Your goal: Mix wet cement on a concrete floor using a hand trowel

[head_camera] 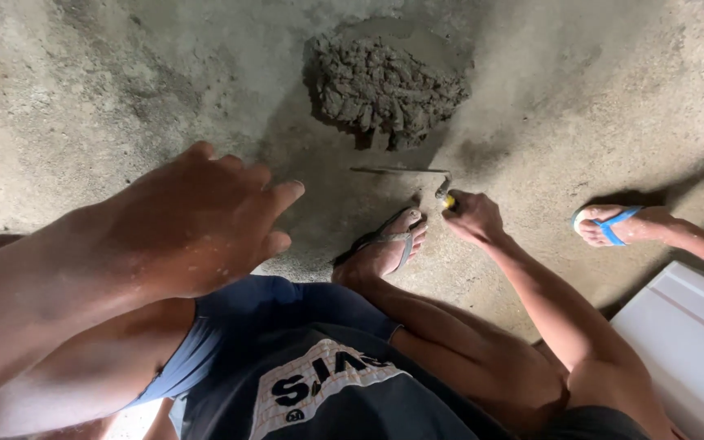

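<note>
Shorts (287, 326) and a dark shirt fill the near edge, with bare knees bent to either side. Left hand (205, 220) hangs close to the camera at left, palm down, fingers spread and loosely curved, holding nothing; its forearm runs off the near-left corner. Right arm reaches down and away from the near right, almost straight, to the right hand (470, 216), which is closed in a fist around the yellow handle of a trowel (405, 173). The trowel's blade lies flat on the concrete floor (83, 98), its long axis running left-right, tip pointing left. Just left of that fist sits 1 foot in a grey sandal (393, 240). At far right is another foot in a blue sandal (605, 224), beside a white board (686, 342). Farther off, beyond the blade, stands a mortar heap (385, 81).
</note>
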